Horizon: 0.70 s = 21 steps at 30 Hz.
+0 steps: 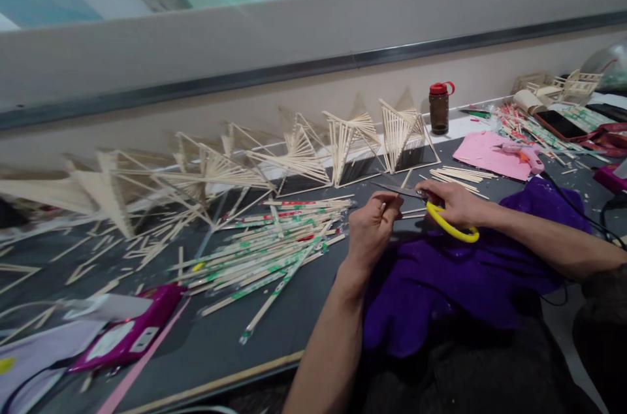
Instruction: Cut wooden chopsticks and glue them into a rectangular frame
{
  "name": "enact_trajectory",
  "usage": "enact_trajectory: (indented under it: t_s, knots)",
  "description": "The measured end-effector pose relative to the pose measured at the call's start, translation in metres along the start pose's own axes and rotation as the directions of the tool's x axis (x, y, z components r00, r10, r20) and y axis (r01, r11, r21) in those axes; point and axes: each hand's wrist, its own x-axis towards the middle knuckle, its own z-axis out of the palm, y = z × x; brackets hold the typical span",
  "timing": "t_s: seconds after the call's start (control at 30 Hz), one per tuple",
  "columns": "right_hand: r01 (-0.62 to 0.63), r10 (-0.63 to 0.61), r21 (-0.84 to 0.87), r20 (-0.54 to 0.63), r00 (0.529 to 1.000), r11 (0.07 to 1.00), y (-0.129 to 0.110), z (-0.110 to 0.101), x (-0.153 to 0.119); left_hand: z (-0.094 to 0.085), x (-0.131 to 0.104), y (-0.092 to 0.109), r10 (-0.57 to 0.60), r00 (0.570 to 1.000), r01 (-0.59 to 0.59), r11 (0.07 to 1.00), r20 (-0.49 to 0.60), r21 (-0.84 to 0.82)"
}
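Observation:
My right hand [453,202] is closed around a pair of scissors [448,224] with a yellow handle, and its metal blades point left above the table. Beside the blades, my left hand [372,228] is closed in a pinch. A thin wooden stick [413,212] reaches right from its fingertips; the gripped end is hidden by the fingers. Purple cloth [441,283] lies across my lap under both hands. Just behind the hands, several bare wooden sticks [460,175] are on the table. Left of my left hand is a pile of wrapped chopsticks [274,244].
Along the wall stand several fan-shaped stick structures [353,140]. A brown bottle [439,110] with a red lid is at the back. To the right, a pink glue gun [522,154] rests on a pink sheet [475,151]. A magenta box [132,329] lies at the left front.

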Motion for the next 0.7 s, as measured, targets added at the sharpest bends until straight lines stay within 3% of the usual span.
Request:
enact_trajectory:
  t_s: [0.37, 0.7]
  knots:
    - [-0.035, 0.033, 0.015, 0.147, 0.989, 0.999, -0.0027, -0.0026, -0.0018, -0.0023, -0.0010, -0.0076, 0.202, 0.979, -0.193, 0.960, -0.024, 0.203]
    - [-0.040, 0.039, 0.005, 0.116, 0.992, 0.999, -0.0053, -0.0020, -0.0014, 0.0008, -0.0018, -0.0075, 0.191, 0.982, -0.187, 0.951, 0.007, 0.245]
